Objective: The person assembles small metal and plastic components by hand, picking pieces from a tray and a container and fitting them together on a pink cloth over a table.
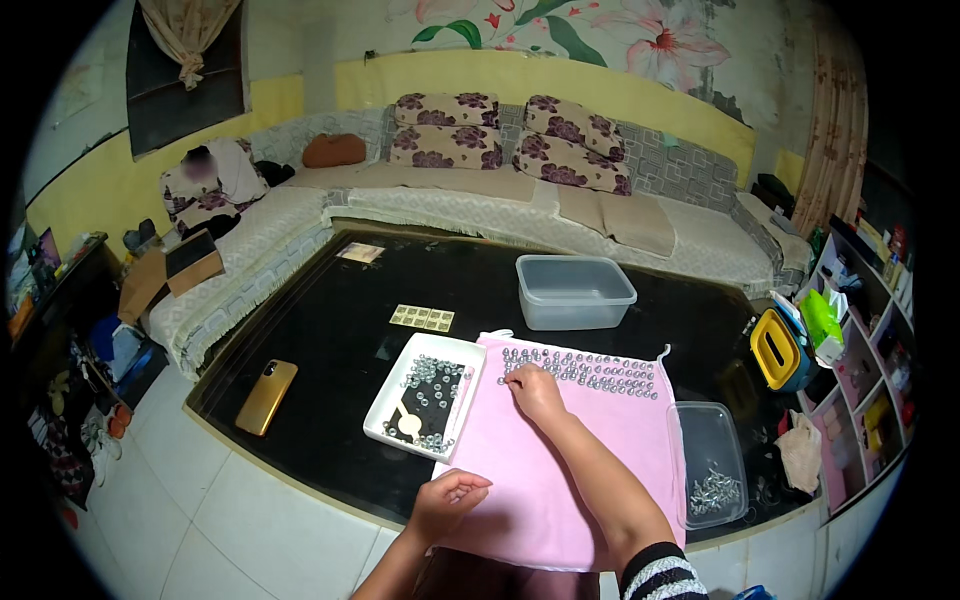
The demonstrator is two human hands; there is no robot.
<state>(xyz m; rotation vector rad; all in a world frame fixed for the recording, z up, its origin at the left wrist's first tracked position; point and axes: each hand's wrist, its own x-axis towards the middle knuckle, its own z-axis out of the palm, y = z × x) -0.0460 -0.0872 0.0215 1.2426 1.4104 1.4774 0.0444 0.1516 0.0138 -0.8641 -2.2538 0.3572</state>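
My right hand (537,394) reaches over the pink cloth (540,480). Its fingertips pinch at a small shiny silver piece (502,380) at the left end of the rows. Several rows of such small rounded silver pieces (600,372) stand along the cloth's far side. Palm partly turned up, my left hand (448,502) hovers by the cloth's left near edge with fingers curled; what lies in it is hidden. Left of the cloth, a white tray (382,408) holds loose round glassy pieces and a pale round-ended tool (409,424).
A clear lid-like tray (712,425) with small silver screw-like parts lies right of the cloth. Beyond it stands a clear plastic box (577,300). A gold phone (267,398) and a patterned card (422,318) rest on the black table (330,330). A sofa (460,185) curves behind.
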